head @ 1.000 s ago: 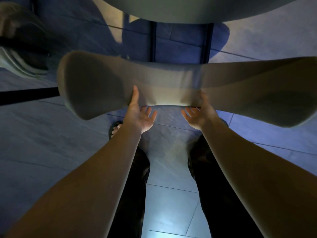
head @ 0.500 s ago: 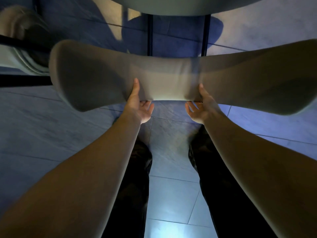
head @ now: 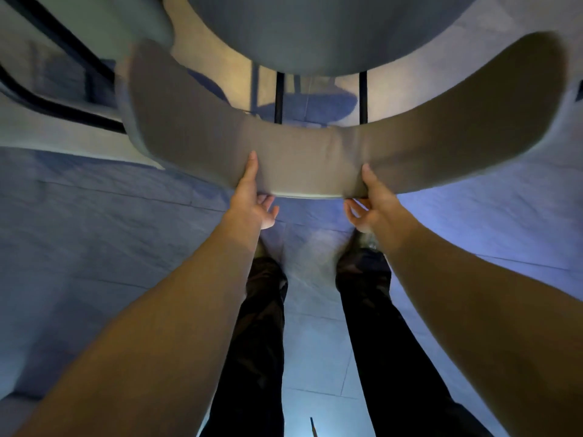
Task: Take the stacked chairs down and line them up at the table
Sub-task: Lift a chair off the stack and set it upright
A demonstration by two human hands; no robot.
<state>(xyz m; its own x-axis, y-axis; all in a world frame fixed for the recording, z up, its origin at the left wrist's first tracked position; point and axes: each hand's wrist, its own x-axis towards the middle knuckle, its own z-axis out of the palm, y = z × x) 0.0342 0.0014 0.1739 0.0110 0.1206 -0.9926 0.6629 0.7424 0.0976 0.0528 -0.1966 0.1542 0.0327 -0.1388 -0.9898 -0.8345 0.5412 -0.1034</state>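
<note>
A chair with a wide, curved grey-beige backrest (head: 303, 152) spans the view in front of me. Its round seat (head: 331, 33) lies beyond the backrest, and two thin black legs (head: 279, 96) drop from it to the floor. My left hand (head: 252, 200) grips the backrest's near edge left of centre, thumb on top and fingers underneath. My right hand (head: 375, 203) holds the same edge right of centre in the same way. The front of the chair is hidden by the seat.
Another chair with a pale seat and black curved frame (head: 47, 99) stands at the left, close to the backrest's left tip. Grey tiled floor (head: 94, 247) surrounds me. My legs in dark trousers (head: 262, 326) stand just behind the chair.
The chair has moved forward, away from me, with both hands on its backrest. More of the seat and the neighbouring chair at the left have come into view.
</note>
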